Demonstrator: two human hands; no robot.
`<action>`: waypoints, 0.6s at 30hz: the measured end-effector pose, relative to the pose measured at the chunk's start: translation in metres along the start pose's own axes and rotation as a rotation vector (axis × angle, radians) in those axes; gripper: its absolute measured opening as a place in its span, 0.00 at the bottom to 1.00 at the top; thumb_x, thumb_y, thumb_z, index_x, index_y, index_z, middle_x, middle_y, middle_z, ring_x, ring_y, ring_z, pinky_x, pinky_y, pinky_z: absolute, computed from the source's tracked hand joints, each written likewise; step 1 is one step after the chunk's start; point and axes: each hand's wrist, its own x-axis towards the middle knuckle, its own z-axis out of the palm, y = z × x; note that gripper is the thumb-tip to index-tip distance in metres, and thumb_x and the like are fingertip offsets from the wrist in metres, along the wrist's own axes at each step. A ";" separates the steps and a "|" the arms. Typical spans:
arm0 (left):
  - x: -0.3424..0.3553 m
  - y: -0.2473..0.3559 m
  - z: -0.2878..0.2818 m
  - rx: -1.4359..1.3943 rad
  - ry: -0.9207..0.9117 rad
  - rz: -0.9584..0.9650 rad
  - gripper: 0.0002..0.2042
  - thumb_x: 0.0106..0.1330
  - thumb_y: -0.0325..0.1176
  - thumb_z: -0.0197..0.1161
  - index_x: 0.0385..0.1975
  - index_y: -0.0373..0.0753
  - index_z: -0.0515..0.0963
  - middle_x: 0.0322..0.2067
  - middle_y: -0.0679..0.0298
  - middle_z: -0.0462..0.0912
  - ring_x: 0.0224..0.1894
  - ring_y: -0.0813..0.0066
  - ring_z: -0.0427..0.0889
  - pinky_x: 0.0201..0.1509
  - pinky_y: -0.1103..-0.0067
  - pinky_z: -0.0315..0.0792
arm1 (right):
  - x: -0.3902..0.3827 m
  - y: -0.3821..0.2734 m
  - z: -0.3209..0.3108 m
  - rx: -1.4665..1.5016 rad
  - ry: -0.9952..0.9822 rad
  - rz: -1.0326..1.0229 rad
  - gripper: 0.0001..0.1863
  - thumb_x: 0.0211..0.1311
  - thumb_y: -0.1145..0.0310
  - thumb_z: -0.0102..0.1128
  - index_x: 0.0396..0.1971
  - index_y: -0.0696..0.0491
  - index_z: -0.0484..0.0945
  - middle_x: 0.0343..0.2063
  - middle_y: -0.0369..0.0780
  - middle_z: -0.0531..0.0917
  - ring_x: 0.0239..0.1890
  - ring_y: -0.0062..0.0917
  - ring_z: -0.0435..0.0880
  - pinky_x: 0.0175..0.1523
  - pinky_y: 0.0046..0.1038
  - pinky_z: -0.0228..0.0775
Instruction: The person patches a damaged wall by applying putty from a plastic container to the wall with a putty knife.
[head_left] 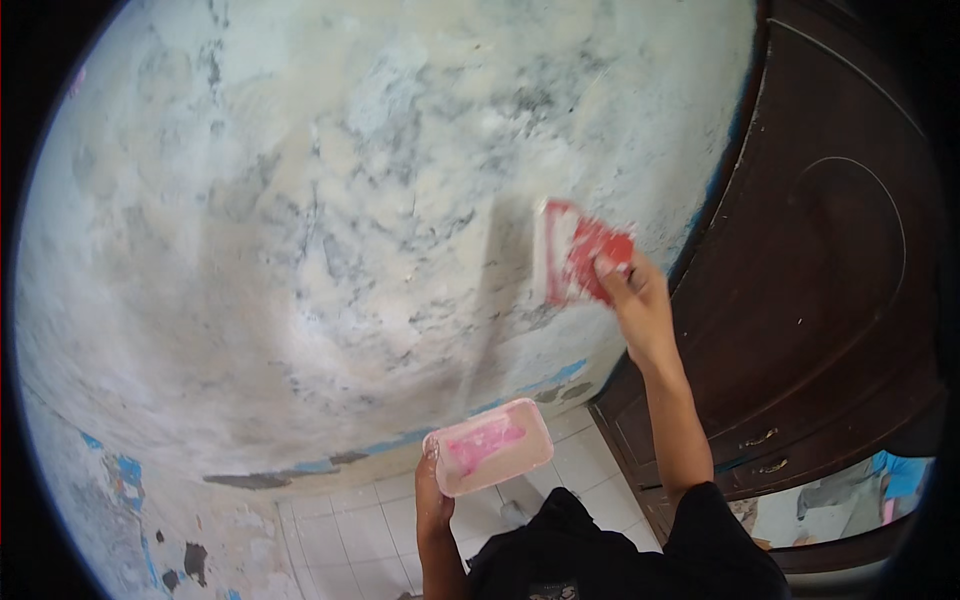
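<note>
Filling nine through one o'clock: patchy, pale wall [350,200]. At three: dark wooden drawered cabinet [800,270]. Around seven: white floor tiles [350,525]. At six: shallow pink tray [525,458], pink-smeared inside, left rim pinched in left hand [431,487]. Toward two: red broad-bladed scraper [588,262], clamped in right hand [645,305], blade toward nine, wall contact impossible to tell.

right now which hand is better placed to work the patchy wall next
Probably the right hand: it holds the red putty scraper near the patchy wall, while the left hand holds the pink tray lower down.
</note>
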 end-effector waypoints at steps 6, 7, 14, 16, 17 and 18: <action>-0.012 0.003 0.003 -0.020 0.084 -0.015 0.19 0.75 0.42 0.49 0.56 0.35 0.71 0.50 0.61 0.78 0.54 0.71 0.77 0.60 0.74 0.69 | 0.048 -0.049 0.034 -0.591 0.569 -0.740 0.19 0.63 0.85 0.54 0.54 0.60 0.77 0.47 0.49 0.84 0.54 0.33 0.82 0.57 0.32 0.74; -0.011 0.003 0.004 -0.006 0.070 -0.027 0.19 0.75 0.42 0.49 0.56 0.35 0.71 0.50 0.61 0.78 0.54 0.71 0.77 0.60 0.74 0.69 | 0.060 -0.044 0.041 -0.589 0.578 -0.740 0.19 0.63 0.85 0.54 0.54 0.60 0.77 0.47 0.49 0.84 0.54 0.33 0.82 0.57 0.32 0.74; -0.019 0.004 0.002 0.014 0.071 -0.064 0.21 0.76 0.43 0.47 0.59 0.34 0.68 0.54 0.57 0.76 0.57 0.66 0.76 0.63 0.71 0.68 | 0.104 0.018 0.091 -0.846 0.503 -0.915 0.35 0.49 0.92 0.53 0.61 0.59 0.71 0.59 0.52 0.75 0.63 0.50 0.72 0.65 0.43 0.66; -0.022 0.006 0.000 0.013 0.077 -0.072 0.20 0.76 0.42 0.47 0.59 0.34 0.68 0.54 0.57 0.76 0.57 0.66 0.76 0.63 0.71 0.68 | 0.094 0.023 0.098 -0.818 0.431 -0.889 0.36 0.48 0.92 0.53 0.62 0.60 0.70 0.60 0.52 0.74 0.64 0.50 0.70 0.67 0.46 0.64; -0.023 0.007 -0.001 0.013 0.075 -0.082 0.20 0.76 0.42 0.47 0.58 0.34 0.68 0.54 0.57 0.76 0.57 0.66 0.76 0.63 0.71 0.68 | 0.088 0.027 0.098 -0.818 0.429 -0.889 0.36 0.48 0.92 0.53 0.62 0.60 0.70 0.60 0.52 0.74 0.64 0.50 0.70 0.67 0.46 0.64; -0.023 0.007 -0.002 0.014 0.075 -0.082 0.20 0.76 0.42 0.47 0.58 0.34 0.68 0.54 0.57 0.76 0.57 0.66 0.76 0.63 0.71 0.68 | 0.081 0.032 0.098 -0.815 0.370 -0.895 0.35 0.48 0.93 0.52 0.62 0.60 0.70 0.60 0.52 0.74 0.64 0.49 0.70 0.67 0.46 0.64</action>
